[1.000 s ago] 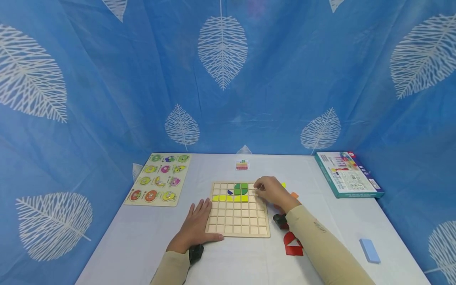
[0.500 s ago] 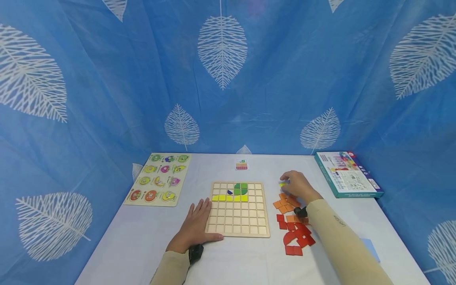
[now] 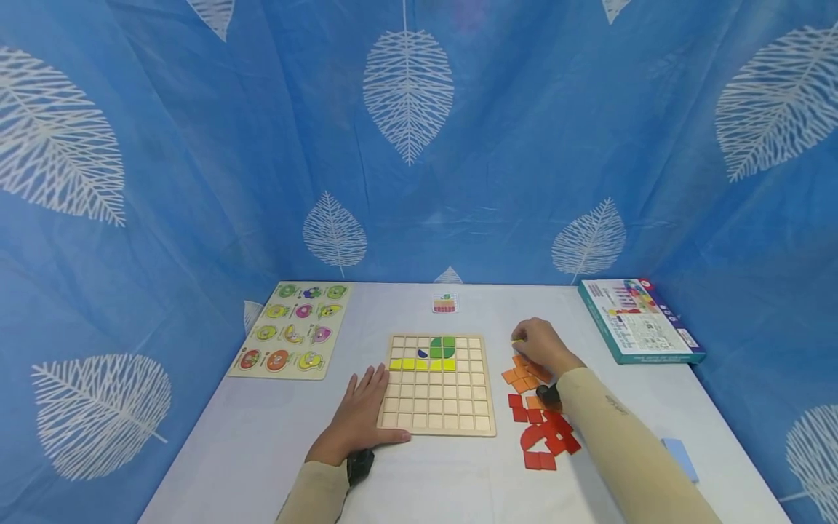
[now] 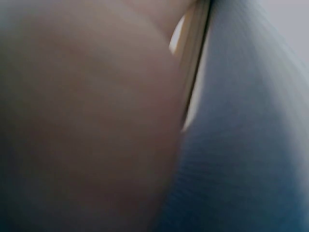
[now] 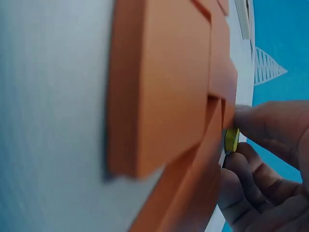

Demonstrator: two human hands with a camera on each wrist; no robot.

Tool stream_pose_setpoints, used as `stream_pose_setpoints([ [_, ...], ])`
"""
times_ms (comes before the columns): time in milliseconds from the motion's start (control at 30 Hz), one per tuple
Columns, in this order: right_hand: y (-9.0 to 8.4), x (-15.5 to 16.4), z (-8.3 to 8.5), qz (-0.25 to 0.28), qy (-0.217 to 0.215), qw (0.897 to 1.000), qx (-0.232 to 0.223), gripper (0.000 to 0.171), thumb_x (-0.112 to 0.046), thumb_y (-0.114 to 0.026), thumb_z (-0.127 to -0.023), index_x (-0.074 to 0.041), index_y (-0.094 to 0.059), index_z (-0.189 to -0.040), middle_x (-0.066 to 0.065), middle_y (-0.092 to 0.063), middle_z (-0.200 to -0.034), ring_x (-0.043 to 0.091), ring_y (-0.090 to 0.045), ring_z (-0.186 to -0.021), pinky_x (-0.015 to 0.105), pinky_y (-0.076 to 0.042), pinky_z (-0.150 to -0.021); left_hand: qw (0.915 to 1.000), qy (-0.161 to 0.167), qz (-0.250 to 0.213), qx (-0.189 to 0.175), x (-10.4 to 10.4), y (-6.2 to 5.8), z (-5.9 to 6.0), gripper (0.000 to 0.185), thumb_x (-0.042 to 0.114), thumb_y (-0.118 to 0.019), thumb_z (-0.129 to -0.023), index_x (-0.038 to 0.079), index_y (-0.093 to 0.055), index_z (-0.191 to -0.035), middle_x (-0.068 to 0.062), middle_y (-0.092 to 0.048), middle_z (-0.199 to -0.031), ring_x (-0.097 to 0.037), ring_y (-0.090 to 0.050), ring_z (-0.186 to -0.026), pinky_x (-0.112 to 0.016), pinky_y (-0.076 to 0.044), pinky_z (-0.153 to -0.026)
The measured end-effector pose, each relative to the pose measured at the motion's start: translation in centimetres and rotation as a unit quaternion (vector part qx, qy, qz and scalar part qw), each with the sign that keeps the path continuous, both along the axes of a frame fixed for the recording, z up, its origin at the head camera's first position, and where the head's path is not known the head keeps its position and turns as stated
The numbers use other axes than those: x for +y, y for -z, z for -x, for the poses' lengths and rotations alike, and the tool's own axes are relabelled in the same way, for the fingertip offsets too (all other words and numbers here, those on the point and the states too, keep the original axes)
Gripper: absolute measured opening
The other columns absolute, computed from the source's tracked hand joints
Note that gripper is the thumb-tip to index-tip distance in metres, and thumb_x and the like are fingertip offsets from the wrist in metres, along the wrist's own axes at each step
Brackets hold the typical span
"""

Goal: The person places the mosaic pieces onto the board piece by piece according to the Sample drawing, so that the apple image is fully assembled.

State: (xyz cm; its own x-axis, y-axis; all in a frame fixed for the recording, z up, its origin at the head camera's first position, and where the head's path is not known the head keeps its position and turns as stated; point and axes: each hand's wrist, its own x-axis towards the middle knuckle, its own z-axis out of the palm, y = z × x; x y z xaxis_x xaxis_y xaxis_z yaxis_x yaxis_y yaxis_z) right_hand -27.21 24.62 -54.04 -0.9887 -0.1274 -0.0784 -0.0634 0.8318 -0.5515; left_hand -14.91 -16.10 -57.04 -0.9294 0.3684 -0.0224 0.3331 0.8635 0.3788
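My left hand [image 3: 356, 418] lies with straight fingers along the left edge of a wooden grid board [image 3: 435, 423], its thumb by the front left corner. On the board sit a row of yellow tiles [image 3: 422, 364], green tiles [image 3: 442, 347] above them and a small dark blue piece [image 3: 422, 354]. Right of the board, my right hand [image 3: 545, 344] pinches a small yellow tile [image 5: 232, 140] between thumb and fingers, low beside the orange tiles [image 5: 174, 92]. In the left wrist view, a blurred hand [image 4: 87, 116] covers most of the frame.
Loose red tiles [image 3: 540, 460] lie in front of the orange ones. A small picture card [image 3: 445, 303] lies behind the board. A fruit puzzle board [image 3: 291, 335] is at left, a box [image 3: 644, 320] at back right, a light blue block [image 3: 679, 458] at front right.
My right hand has left the board's right side and moved right to the loose tiles, where its fingers have closed on a yellow tile. The left hand stays still.
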Motion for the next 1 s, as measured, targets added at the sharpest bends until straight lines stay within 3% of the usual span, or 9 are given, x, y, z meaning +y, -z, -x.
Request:
stream_pose_setpoints([
  [333,-0.5,-1.2,-0.7,0.016,-0.052,0.998,0.022,0.015,0.001,-0.075,-0.094,0.000,-0.076,-0.108,0.014,-0.068,-0.107,0.034,-0.063,-0.105,0.054,-0.054,-0.097,0.9999,0.003,-0.010,-0.004,0.0,0.0,-0.1,0.136,0.084,-0.075,-0.071,-0.002,-0.027,-0.165,-0.017,-0.023,-0.171,-0.037,-0.015,-0.158,-0.058,-0.005,-0.125],
  [533,-1.0,-2.9,-1.2,0.030,-0.088,0.995,0.037,0.017,0.001,-0.074,-0.095,-0.001,-0.076,-0.112,0.009,-0.066,-0.107,0.027,-0.063,-0.099,0.049,-0.056,-0.091,1.0000,0.004,-0.007,0.003,-0.1,0.0,0.0,0.134,0.083,-0.075,-0.072,-0.001,-0.028,-0.165,-0.017,-0.024,-0.171,-0.036,-0.016,-0.158,-0.058,-0.006,-0.125],
  [767,-1.2,-5.6,-2.3,0.039,-0.160,0.985,0.041,0.021,-0.002,-0.077,-0.096,-0.005,-0.076,-0.117,0.000,-0.068,-0.108,0.018,-0.065,-0.099,0.042,-0.057,-0.090,1.0000,0.006,-0.008,-0.001,-0.1,0.0,0.0,0.135,0.084,-0.075,-0.072,-0.001,-0.027,-0.165,-0.016,-0.024,-0.171,-0.036,-0.015,-0.158,-0.058,-0.006,-0.125],
  [1000,-1.4,-7.8,-3.5,0.056,-0.198,0.978,0.032,0.027,-0.004,-0.078,-0.096,-0.004,-0.074,-0.122,-0.003,-0.069,-0.110,0.018,-0.065,-0.102,0.041,-0.056,-0.092,1.0000,0.003,-0.003,-0.002,0.0,-0.1,0.1,0.135,0.084,-0.075,-0.071,0.000,-0.027,-0.165,-0.015,-0.023,-0.172,-0.035,-0.014,-0.158,-0.057,-0.005,-0.125],
])
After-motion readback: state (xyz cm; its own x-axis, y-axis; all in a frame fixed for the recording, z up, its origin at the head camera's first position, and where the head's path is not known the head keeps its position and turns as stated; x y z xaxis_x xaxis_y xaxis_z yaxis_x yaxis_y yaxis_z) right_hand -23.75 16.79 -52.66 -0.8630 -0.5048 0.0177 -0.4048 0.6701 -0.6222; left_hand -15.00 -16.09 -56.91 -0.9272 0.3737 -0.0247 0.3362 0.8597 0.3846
